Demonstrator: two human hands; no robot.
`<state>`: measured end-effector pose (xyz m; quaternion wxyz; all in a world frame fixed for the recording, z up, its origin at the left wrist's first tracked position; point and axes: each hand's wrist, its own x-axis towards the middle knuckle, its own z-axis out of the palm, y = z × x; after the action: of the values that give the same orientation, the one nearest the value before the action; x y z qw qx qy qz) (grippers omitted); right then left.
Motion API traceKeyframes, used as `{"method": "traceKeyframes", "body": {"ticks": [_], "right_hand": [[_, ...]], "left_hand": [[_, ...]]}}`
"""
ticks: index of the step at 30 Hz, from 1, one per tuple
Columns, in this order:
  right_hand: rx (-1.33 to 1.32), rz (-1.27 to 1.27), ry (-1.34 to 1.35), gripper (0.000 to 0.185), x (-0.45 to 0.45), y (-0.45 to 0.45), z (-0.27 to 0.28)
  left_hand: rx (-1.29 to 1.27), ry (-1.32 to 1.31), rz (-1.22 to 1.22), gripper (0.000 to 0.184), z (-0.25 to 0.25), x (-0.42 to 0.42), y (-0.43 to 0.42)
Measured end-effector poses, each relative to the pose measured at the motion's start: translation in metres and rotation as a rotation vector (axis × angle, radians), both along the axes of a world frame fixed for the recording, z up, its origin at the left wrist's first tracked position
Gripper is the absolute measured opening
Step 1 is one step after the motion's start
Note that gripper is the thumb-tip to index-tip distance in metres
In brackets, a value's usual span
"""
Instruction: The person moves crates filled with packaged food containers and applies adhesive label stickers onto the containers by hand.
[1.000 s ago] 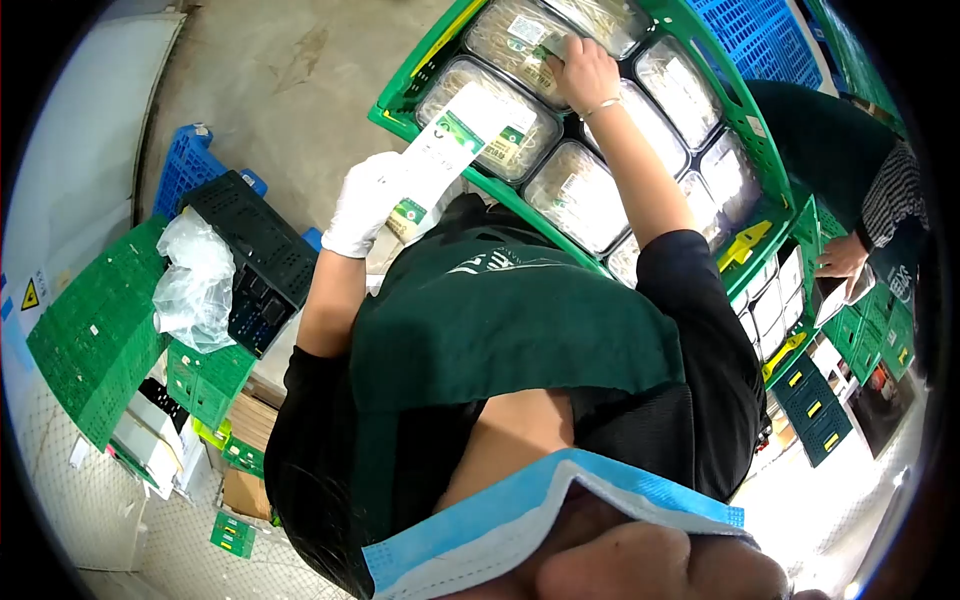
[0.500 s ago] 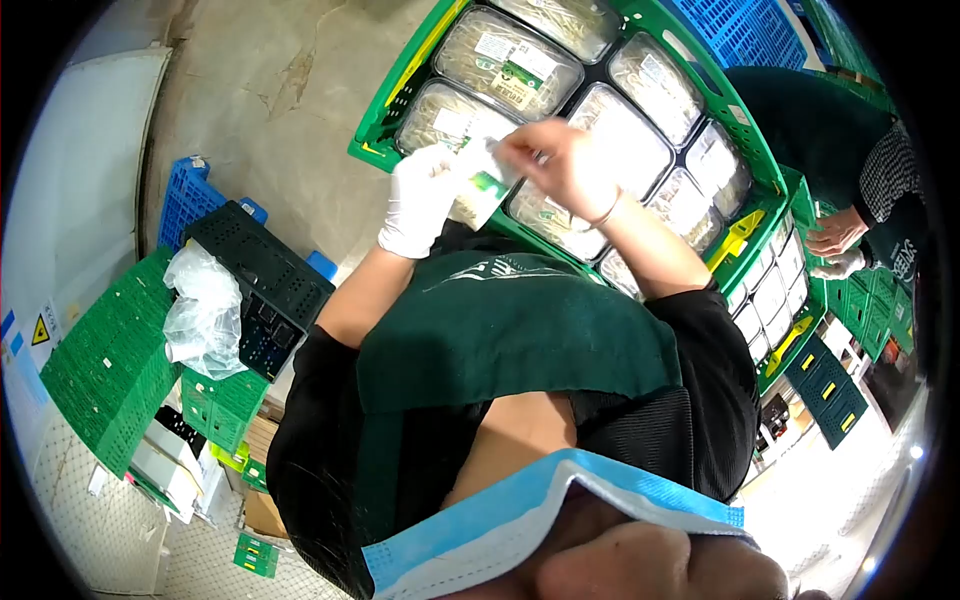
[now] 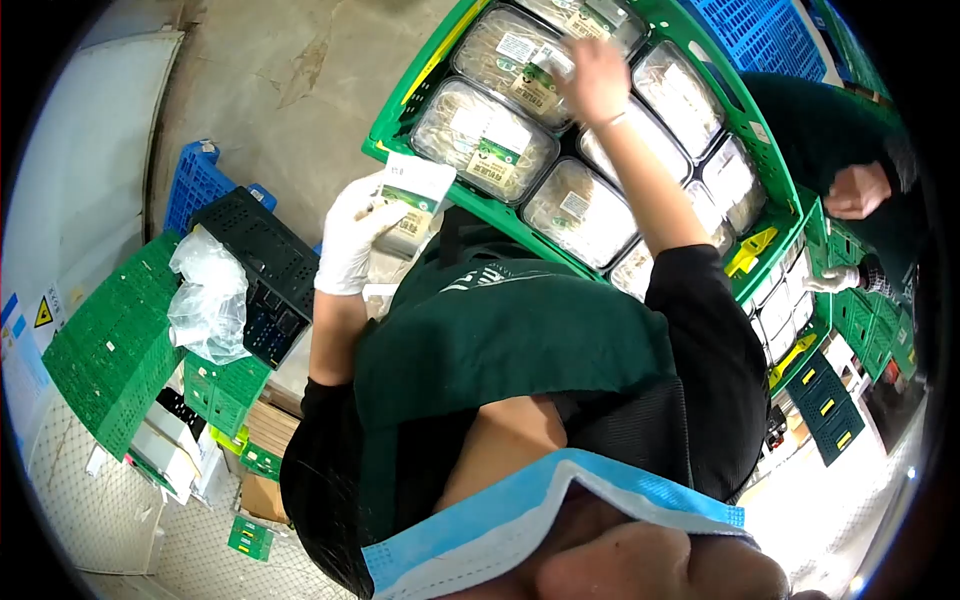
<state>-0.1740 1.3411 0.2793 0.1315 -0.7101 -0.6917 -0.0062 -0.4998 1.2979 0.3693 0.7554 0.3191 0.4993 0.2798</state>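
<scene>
In my gloved left hand (image 3: 352, 232), thumb on top, is a stack of green-and-white printed labels (image 3: 415, 190), held beside the crate's near left corner. My bare right hand (image 3: 598, 85) is over the far packs, fingers extended and somewhat blurred, close to the label on one clear plastic pack (image 3: 500, 55). Whether the fingertips touch it I cannot tell. A nearer pack (image 3: 470, 125) carries a green-banded label and a white sticker. The pack beside it (image 3: 575, 215) shows only a small white sticker. All these lidded packs sit in a green crate (image 3: 440, 60).
A co-worker's hands (image 3: 858, 192) are at the right, near another green crate of packs (image 3: 790, 310). At left, a crumpled clear plastic bag (image 3: 208, 300) lies by a black crate (image 3: 255, 260) and a green crate (image 3: 110, 345). A blue crate (image 3: 760, 40) stands beyond.
My right hand has moved away from my left, out over the far packs. My left hand has drawn back with the labels. The nearest left pack now shows a green-banded label.
</scene>
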Motion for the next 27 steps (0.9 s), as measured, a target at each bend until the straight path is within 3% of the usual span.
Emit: {"method": "traceKeyframes", "body": {"ticks": [2, 4, 5, 6, 8, 10, 12, 13, 14, 16, 17, 18, 19, 20, 21, 22, 24, 25, 26, 27], "right_hand": [[-0.094, -0.036, -0.015, 0.050, -0.031, -0.022, -0.005], [-0.103, -0.133, -0.028, 0.054, -0.040, -0.028, 0.005], [-0.214, -0.103, -0.029, 0.055, -0.042, -0.033, 0.013], [-0.153, -0.026, 0.162, 0.050, -0.045, -0.045, 0.028], [-0.356, -0.022, 1.060, 0.038, -0.043, -0.073, 0.061], [-0.402, 0.167, 0.868, 0.031, -0.043, -0.103, 0.101], [-0.182, 0.035, 0.797, 0.025, -0.041, -0.127, 0.102], [-0.160, -0.022, 0.822, 0.022, -0.036, -0.136, 0.107], [-0.138, -0.078, 0.846, 0.019, -0.029, -0.144, 0.112], [-0.090, -0.018, 0.729, 0.013, 0.001, -0.153, 0.109], [-0.077, -0.101, 0.452, 0.013, 0.029, -0.149, 0.111], [-0.071, -0.262, 0.523, 0.015, 0.067, -0.138, 0.101], [-0.197, -0.371, 0.575, 0.023, 0.108, -0.124, 0.099], [-0.005, -0.287, 0.380, 0.030, 0.147, -0.113, 0.077], [0.037, -0.167, 0.414, 0.036, 0.173, -0.103, 0.059], [-0.027, -0.219, 0.329, 0.040, 0.196, -0.094, 0.023], [0.075, -0.167, -0.083, 0.046, 0.197, -0.091, -0.015], [-0.202, -0.269, -0.178, 0.048, 0.193, -0.095, -0.013], [-0.202, -0.267, -0.171, 0.048, 0.180, -0.099, -0.002], [0.015, -0.303, -0.196, 0.050, 0.169, -0.104, 0.008]], "left_hand": [[-0.021, 0.050, -0.039, 0.028, -0.002, 0.007, -0.001], [0.156, 0.118, -0.232, 0.026, -0.005, 0.024, -0.002], [0.058, 0.002, -0.239, 0.023, -0.001, 0.036, -0.002], [0.059, -0.001, -0.253, 0.023, 0.005, 0.051, -0.006], [0.111, -0.183, -0.137, 0.023, 0.012, 0.082, -0.013], [0.144, -0.144, -0.217, 0.024, 0.002, 0.102, -0.021], [0.394, 0.093, -0.319, 0.024, -0.007, 0.121, -0.034], [0.431, 0.157, -0.337, 0.015, -0.012, 0.129, -0.040], [0.433, 0.144, -0.352, 0.015, -0.017, 0.136, -0.047], [0.194, 0.139, -0.304, 0.009, -0.025, 0.147, -0.060], [0.500, 0.380, -0.517, 0.007, -0.015, 0.154, -0.060], [0.501, 0.382, -0.522, 0.007, -0.016, 0.158, -0.061], [0.739, 0.363, -0.580, 0.007, -0.018, 0.159, -0.061], [0.977, 0.343, -0.630, 0.008, -0.019, 0.157, -0.061], [0.869, 0.380, -0.671, 0.011, -0.021, 0.152, -0.059], [0.869, 0.394, -0.670, 0.011, -0.018, 0.149, -0.060], [0.213, 0.167, -0.393, 0.018, -0.010, 0.145, -0.065], [0.215, 0.175, -0.391, 0.018, -0.009, 0.144, -0.069], [0.226, 0.182, -0.361, 0.020, -0.010, 0.142, -0.072], [0.237, 0.188, -0.332, 0.022, -0.010, 0.141, -0.075]]}}
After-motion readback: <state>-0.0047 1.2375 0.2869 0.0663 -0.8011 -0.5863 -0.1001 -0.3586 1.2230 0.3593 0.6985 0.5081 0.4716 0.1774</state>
